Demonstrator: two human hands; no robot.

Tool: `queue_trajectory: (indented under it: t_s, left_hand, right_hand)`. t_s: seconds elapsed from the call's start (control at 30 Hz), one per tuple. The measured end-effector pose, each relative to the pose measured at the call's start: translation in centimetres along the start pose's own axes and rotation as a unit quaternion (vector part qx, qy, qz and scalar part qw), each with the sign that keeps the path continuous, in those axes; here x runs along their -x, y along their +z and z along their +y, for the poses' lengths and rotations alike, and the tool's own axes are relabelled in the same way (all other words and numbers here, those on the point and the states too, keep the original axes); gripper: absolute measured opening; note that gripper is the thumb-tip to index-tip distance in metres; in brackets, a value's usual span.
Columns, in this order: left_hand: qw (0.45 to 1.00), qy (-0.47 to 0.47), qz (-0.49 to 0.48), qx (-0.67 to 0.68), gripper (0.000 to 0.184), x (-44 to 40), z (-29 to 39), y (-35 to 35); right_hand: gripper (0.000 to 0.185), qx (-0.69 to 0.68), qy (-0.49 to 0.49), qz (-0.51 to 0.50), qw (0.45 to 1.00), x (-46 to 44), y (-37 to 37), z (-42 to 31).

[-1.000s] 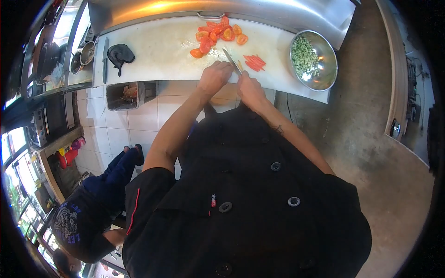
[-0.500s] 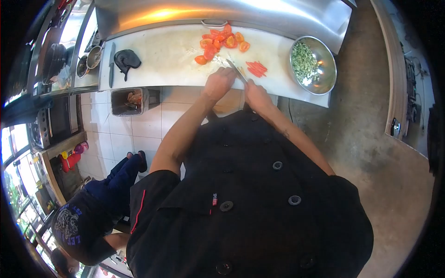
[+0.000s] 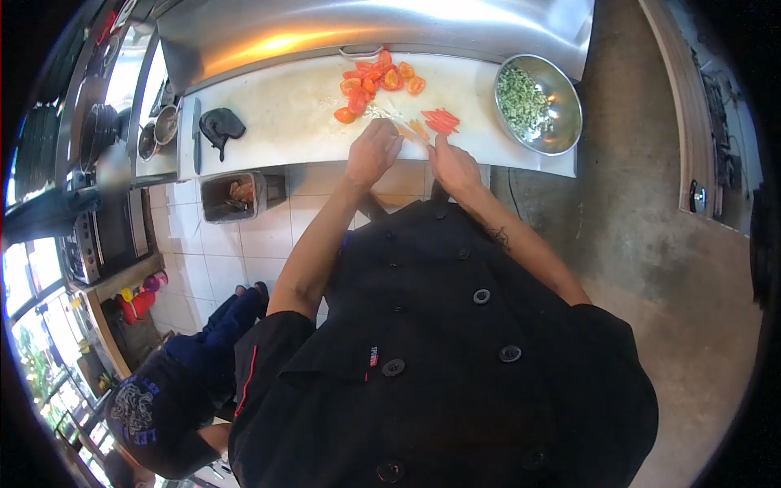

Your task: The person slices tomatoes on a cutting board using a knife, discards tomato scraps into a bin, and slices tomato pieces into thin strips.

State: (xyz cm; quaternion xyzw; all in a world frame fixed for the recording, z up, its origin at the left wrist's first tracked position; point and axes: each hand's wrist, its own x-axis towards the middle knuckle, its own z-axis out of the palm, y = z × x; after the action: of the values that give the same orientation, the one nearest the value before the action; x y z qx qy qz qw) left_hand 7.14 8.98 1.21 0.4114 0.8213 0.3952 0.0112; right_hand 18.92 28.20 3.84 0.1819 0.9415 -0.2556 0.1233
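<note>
The cutting looked partly done: a small bundle of red strips lay sliced on the white-topped desk, with a few paler orange strips just beside it, near the hands. A good share seemed left, since a heap of larger tomato pieces sat toward the back edge, not yet in strips. The right hand had its grip closed around the handle of a knife, whose blurred blade slanted across toward the left hand at the desk's near edge. The left fingers were curled down on the surface; whether that grip pinched anything could not be told. At the right end stood a steel bowl partly filled with chopped green bits; at the left end lay a limp black item beside a second knife. A metal panel ran behind the desk. Below its left part, a bin with scraps stood on pale floor tiles, and another person in dark clothes was off to the left.
</note>
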Motion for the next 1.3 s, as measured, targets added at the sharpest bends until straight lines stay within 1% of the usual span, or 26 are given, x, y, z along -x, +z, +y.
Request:
queue_trajectory:
  t_s: [0.07, 0.1, 0.17, 0.2, 0.27, 0.3, 0.33, 0.37, 0.4, 0.47, 0.5, 0.53, 0.6, 0.63, 0.67, 0.73, 0.77, 0.9, 0.97, 1.0, 1.07, 1.1, 1.13, 1.2, 1.23, 1.3]
  left_hand:
    - [0.995, 0.029, 0.091, -0.036, 0.022, -0.5, 1.0, -0.9]
    - [0.995, 0.034, 0.088, -0.037, 0.022, -0.9, 1.3, -1.3]
    - [0.991, 0.113, -0.007, -0.068, 0.025, -1.2, 1.4, -1.6]
    - [0.991, 0.115, -0.009, -0.07, 0.025, -1.5, 1.6, -1.7]
    - [0.98, 0.142, -0.086, -0.113, 0.032, -2.1, 1.8, -1.4]
    - [0.979, 0.144, -0.087, -0.114, 0.032, -2.4, 1.9, -1.2]
    - [0.977, 0.155, -0.041, -0.142, 0.034, -2.7, 1.9, -1.2]
    - [0.972, 0.166, 0.004, -0.168, 0.036, -2.9, 2.1, -1.2]
    - [0.971, 0.169, 0.001, -0.169, 0.036, -2.8, 2.0, -1.3]
    - [0.995, 0.011, 0.033, -0.094, 0.043, -2.1, 0.8, -1.1]
    - [0.998, -0.011, -0.019, -0.053, 0.05, -1.9, -0.1, -1.3]
    - [0.998, -0.01, -0.019, -0.051, 0.05, -2.0, -1.2, -1.0]
    - [0.99, 0.027, -0.133, -0.027, 0.053, -2.5, -3.0, -0.5]
    - [0.99, 0.024, -0.136, 0.016, 0.042, -3.5, -1.7, -1.3]
    - [0.99, 0.025, -0.138, 0.016, 0.042, -4.1, -2.8, -0.7]
    - [0.966, 0.091, -0.243, 0.021, 0.03, -6.0, -3.8, 0.4]
    - [0.966, 0.096, -0.238, 0.034, 0.02, -6.4, -3.6, 0.5]
    - [0.956, 0.124, -0.253, 0.079, 0.02, -6.8, -3.3, 1.8]
    - [0.967, 0.144, -0.205, 0.045, 0.018, -6.5, -2.7, 3.3]
    - [0.966, 0.146, -0.207, 0.043, 0.018, -6.4, -2.3, 3.8]
    - [0.985, 0.1, -0.142, 0.023, 0.016, -6.6, -0.3, 3.9]
    - [0.994, 0.017, -0.112, 0.01, 0.019, -6.3, 0.9, 3.4]
    - [0.994, 0.017, -0.111, 0.007, 0.019, -6.1, 0.4, 2.9]
    - [0.998, -0.034, 0.032, -0.038, 0.028, -5.8, -1.1, 1.2]
    - [0.99, -0.052, 0.081, -0.1, 0.035, -5.3, -2.9, 0.6]
    - [0.978, -0.102, 0.106, -0.149, 0.031, -4.6, -3.2, -2.3]
  right_hand:
    - [0.028, -0.011, 0.0, 0.027, 1.0, 0.1, 0.3, 0.0]
    - [0.028, -0.012, 0.006, 0.035, 0.999, 0.1, 0.6, 0.0]
    - [0.027, -0.016, 0.014, 0.041, 0.999, 0.3, 1.1, 0.2]
    - [0.028, -0.023, 0.006, 0.051, 0.998, 0.2, 1.3, 0.3]
    - [0.029, -0.03, -0.001, 0.061, 0.998, 0.2, 1.1, 0.4]
    - [0.03, -0.031, -0.02, 0.067, 0.997, 0.4, 0.9, 0.6]
    - [0.031, -0.033, -0.038, 0.072, 0.996, 0.7, 0.9, 0.8]
    - [0.031, -0.036, -0.036, 0.073, 0.996, 1.1, 0.9, 1.2]
    - [0.031, -0.051, -0.022, 0.072, 0.996, 1.6, 0.9, 1.7]
    - [0.031, -0.068, -0.001, 0.077, 0.995, 3.1, -0.3, 2.3]
    - [0.03, -0.086, 0.034, 0.066, 0.993, 4.3, -1.7, 2.6]
    - [0.029, -0.103, 0.068, 0.052, 0.991, 5.5, -2.8, 2.9]
    - [0.03, -0.129, 0.074, 0.072, 0.986, 7.3, -3.3, 4.5]
    - [0.03, -0.157, 0.083, 0.096, 0.979, 7.8, -3.5, 5.1]
    - [0.03, -0.159, 0.084, 0.097, 0.979, 8.1, -3.9, 5.4]
    - [0.032, -0.173, 0.116, 0.104, 0.973, 9.3, -4.5, 6.1]
    - [0.032, -0.175, 0.121, 0.107, 0.971, 9.7, -4.5, 6.2]
    - [0.033, -0.205, 0.145, 0.141, 0.958, 10.2, -3.2, 7.0]
    - [0.033, -0.202, 0.147, 0.152, 0.956, 10.2, -2.7, 7.2]
    - [0.033, -0.206, 0.147, 0.15, 0.956, 10.3, -2.6, 7.2]
    - [0.033, -0.211, 0.144, 0.15, 0.955, 10.4, -2.8, 7.0]
    - [0.034, -0.206, 0.147, 0.155, 0.955, 10.5, -3.2, 6.8]
    - [0.036, -0.2, 0.151, 0.16, 0.955, 10.6, -3.5, 6.7]
    - [0.034, -0.208, 0.149, 0.163, 0.953, 10.7, -3.7, 6.6]
    - [0.033, -0.214, 0.149, 0.166, 0.951, 10.6, -3.8, 6.7]
    - [0.033, -0.21, 0.142, 0.168, 0.953, 10.5, -3.4, 7.2]
